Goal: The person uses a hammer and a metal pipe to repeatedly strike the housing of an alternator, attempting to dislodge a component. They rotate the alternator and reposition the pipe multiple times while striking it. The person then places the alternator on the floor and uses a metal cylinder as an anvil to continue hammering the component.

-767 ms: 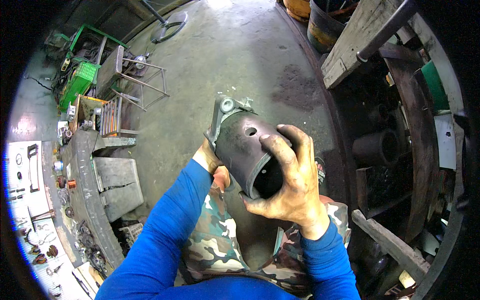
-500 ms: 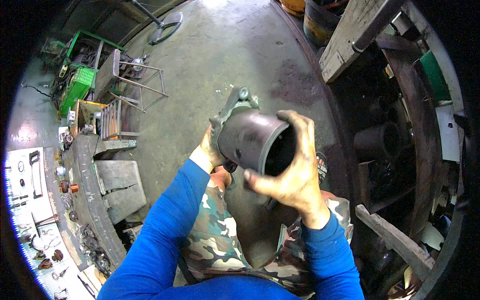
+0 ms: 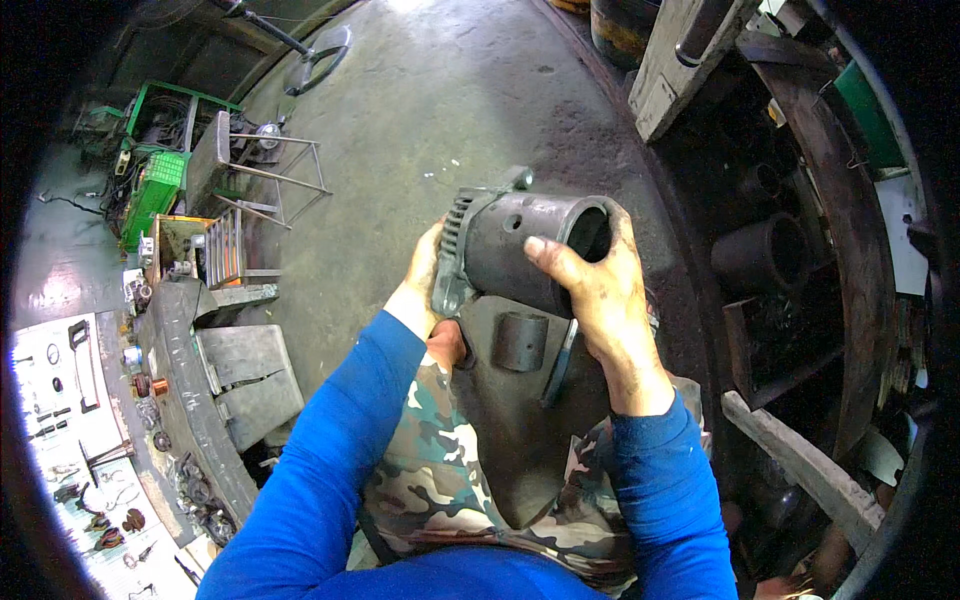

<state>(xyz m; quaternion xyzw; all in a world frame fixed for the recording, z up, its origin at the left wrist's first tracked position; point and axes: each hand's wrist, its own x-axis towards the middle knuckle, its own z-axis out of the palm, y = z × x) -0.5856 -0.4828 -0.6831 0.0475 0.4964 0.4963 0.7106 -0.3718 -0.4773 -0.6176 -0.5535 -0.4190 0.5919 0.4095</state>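
Both my hands hold up a motor housing, a dark hollow metal cylinder with a round side hole and a grey ribbed end flange. My left hand is closed round the flange end, its fingers largely hidden behind it. At the open right end, my right hand grips the rim, with the thumb along the near side and the other fingers mostly out of sight. Below the housing, between my legs, a smaller dark metal cylinder with a hole in its wall stands beside a flat metal bar.
At the left are a workbench with small parts, a metal-legged stool and a green crate. A dark pipe section lies on the right, near a wooden plank. Concrete floor stretches ahead.
The housing has turned and tilted, bringing its ribbed flange and side hole into plainer view. My right hand has shifted on the rim. The smaller cylinder and the bar below now show.
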